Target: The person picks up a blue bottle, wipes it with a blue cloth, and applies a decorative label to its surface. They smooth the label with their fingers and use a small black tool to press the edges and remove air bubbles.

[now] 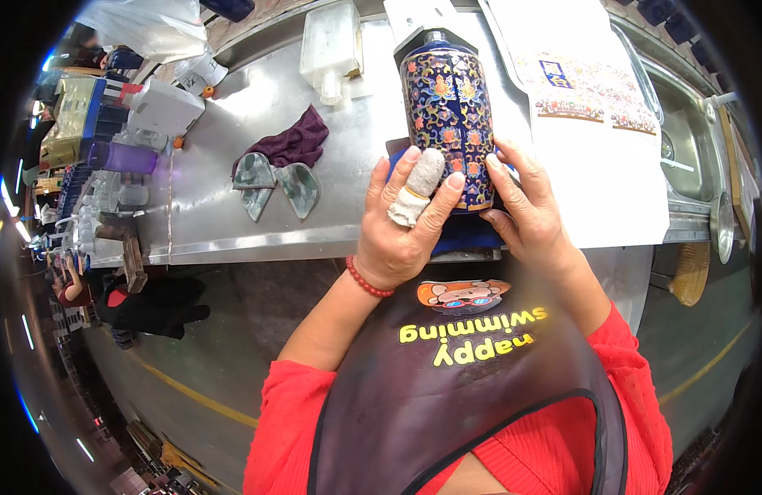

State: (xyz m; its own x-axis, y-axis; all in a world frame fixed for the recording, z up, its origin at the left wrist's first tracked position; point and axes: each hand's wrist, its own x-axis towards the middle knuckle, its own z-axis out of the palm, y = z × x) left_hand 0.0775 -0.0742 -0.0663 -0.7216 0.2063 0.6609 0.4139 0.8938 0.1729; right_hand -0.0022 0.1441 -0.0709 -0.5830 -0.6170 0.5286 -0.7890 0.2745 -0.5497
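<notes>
A dark blue bottle point(449, 107) with a colourful floral pattern lies on the bench, its neck pointing away from me. My left hand point(404, 219) presses its fingers against the bottle's lower left side; one finger wears a whitish wrap. On the lower right edge, the fingers and thumb of my right hand point(531, 202) grip the bottle. Under its near end a blue cloth point(468, 235) shows. White sheets point(595, 177) lie to the right, with a patterned printed sheet point(575, 91) farther back.
On the metal bench point(208, 210) at left lie a maroon cloth point(297, 140) and several grey-green flat pieces point(298, 190). A clear rectangular bottle point(331, 49) lies behind them. Far left are a purple container point(121, 157) and a white box point(165, 107). A metal sink point(682, 124) is at right.
</notes>
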